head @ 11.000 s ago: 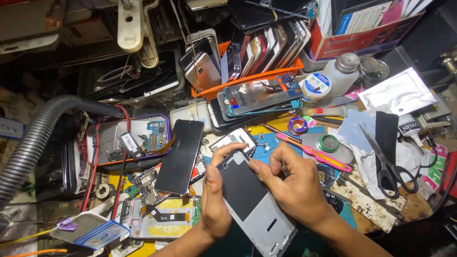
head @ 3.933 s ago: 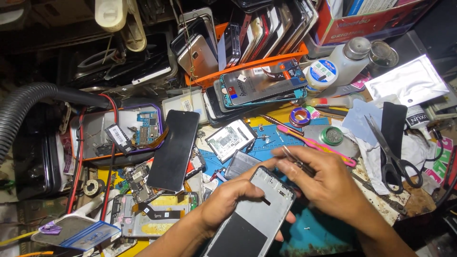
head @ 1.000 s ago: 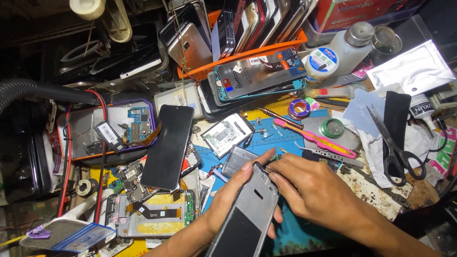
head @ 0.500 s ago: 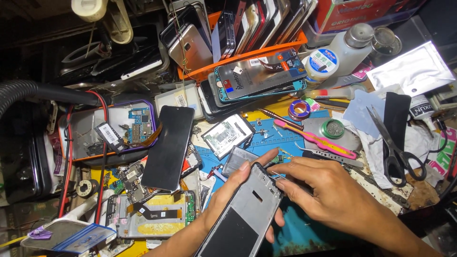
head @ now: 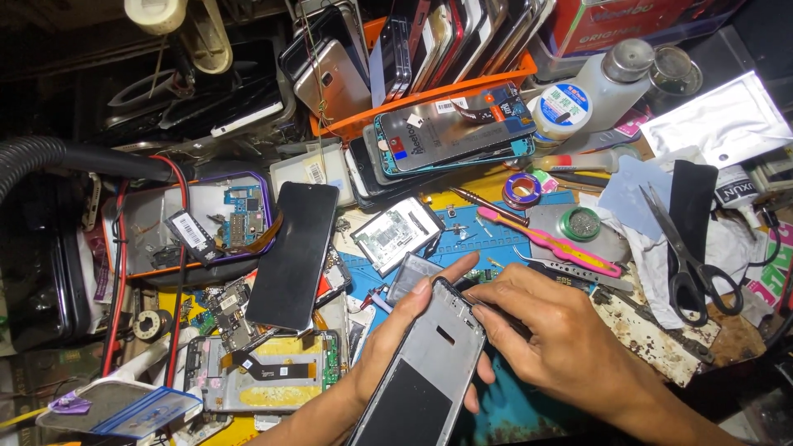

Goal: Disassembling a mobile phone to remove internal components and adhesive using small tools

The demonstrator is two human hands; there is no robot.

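Two hands on phone frame [head: 425, 372]: left hand [head: 388, 347] grips underneath, right hand [head: 562, 339] pinches top edge.

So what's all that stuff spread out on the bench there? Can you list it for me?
phone frame: one, grey and black, held at bottom centre
dark phone screen: one, black, lying left of centre
open phone: one, with yellow parts inside, bottom left
scissors: one pair, black handles, right
pink tool: one, pink, right of centre
orange tray: one, holding upright phones, top centre
white bottle: one, top right
grey hose: one, far left
left hand: gripping the phone frame from below
right hand: at the frame's top edge, pinching a thin dark tool
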